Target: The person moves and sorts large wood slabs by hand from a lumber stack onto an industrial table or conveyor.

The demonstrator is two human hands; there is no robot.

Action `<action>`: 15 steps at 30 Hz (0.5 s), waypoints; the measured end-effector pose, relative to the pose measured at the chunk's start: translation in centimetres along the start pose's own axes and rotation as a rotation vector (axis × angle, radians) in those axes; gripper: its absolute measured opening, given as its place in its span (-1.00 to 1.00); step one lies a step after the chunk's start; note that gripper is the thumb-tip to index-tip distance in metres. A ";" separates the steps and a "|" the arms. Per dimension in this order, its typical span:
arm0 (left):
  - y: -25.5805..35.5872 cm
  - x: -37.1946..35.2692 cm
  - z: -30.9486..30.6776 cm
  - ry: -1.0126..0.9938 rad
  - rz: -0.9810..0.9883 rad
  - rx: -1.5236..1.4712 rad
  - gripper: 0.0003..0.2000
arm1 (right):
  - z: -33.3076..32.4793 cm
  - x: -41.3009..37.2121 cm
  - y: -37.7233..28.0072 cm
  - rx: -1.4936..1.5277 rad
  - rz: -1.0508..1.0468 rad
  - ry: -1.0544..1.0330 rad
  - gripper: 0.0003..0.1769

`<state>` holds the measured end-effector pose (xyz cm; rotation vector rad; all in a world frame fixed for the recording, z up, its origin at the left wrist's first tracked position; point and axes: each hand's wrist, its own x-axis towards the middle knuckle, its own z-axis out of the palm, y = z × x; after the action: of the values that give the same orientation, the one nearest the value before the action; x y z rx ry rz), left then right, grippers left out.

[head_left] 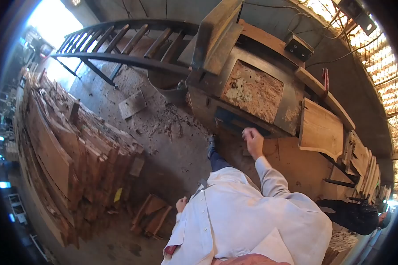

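My right hand (pixel 253 142) is raised in front of the woodworking machine (pixel 288 104), just off its near edge, with its fingers curled in. Nothing shows in it. Wood shavings (pixel 254 90) cover the machine's flat top. Low at my side hangs my left hand (pixel 181 204), small in view and partly hidden, so its fingers are hard to make out. A board (pixel 322 126) with a wavy edge lies at the machine's right end.
A roller conveyor (pixel 128 55) runs off to the far left, with a bucket (pixel 168 90) beneath its near end. Tall stacks of rough planks (pixel 53 145) stand at left. Shavings litter the floor (pixel 161 163). Someone in dark clothes (pixel 356 216) is at far right.
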<state>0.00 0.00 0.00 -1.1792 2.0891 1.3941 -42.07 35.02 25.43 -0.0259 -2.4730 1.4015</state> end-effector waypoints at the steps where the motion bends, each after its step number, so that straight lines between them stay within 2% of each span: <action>1: -0.3 -0.4 -0.9 0.046 0.080 0.096 -0.54 | 1.3 -0.5 -0.3 0.020 0.010 0.016 -0.80; 2: -1.0 0.8 -3.0 0.042 0.073 0.170 -0.55 | 1.6 1.3 -2.9 -0.081 -0.002 0.046 -0.76; 3: 2.0 0.1 -8.4 0.041 0.045 0.263 -0.56 | 4.9 6.7 -4.6 -0.104 0.063 0.065 -0.72; 4: 3.2 0.5 -10.4 0.029 0.037 0.313 -0.56 | 5.3 10.6 -6.0 -0.113 -0.020 0.110 -0.69; 5: 4.6 1.0 -12.4 0.014 0.038 0.368 -0.57 | 5.8 14.4 -6.2 -0.141 -0.100 0.156 -0.66; 6: 6.1 1.6 -14.2 0.010 0.057 0.422 -0.57 | 6.6 18.5 -5.3 -0.139 -0.069 0.137 -0.64; 7: 7.6 2.2 -16.0 0.005 0.077 0.472 -0.58 | 7.5 22.3 -4.1 -0.201 -0.161 0.151 -0.61; 9: 10.4 3.0 -18.8 0.022 0.106 0.517 -0.59 | 9.1 28.0 -5.3 -0.202 0.049 0.090 -0.56; 11: 12.9 3.7 -20.6 0.076 0.088 0.375 -0.60 | 12.7 34.2 -2.1 -0.334 -0.079 0.076 -0.51; 14: 19.5 3.4 -21.6 0.109 -0.092 -0.474 -0.68 | 16.0 39.2 -1.6 -0.411 -0.170 0.132 -0.51; 15: 21.0 4.2 -21.5 0.113 -0.111 -0.444 -0.69 | 16.4 40.2 -1.8 -0.477 -0.133 0.091 -0.53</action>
<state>-16.16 -17.42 18.79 -1.5471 1.7995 1.8335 -84.59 26.83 29.06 -0.0255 -2.6158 0.7188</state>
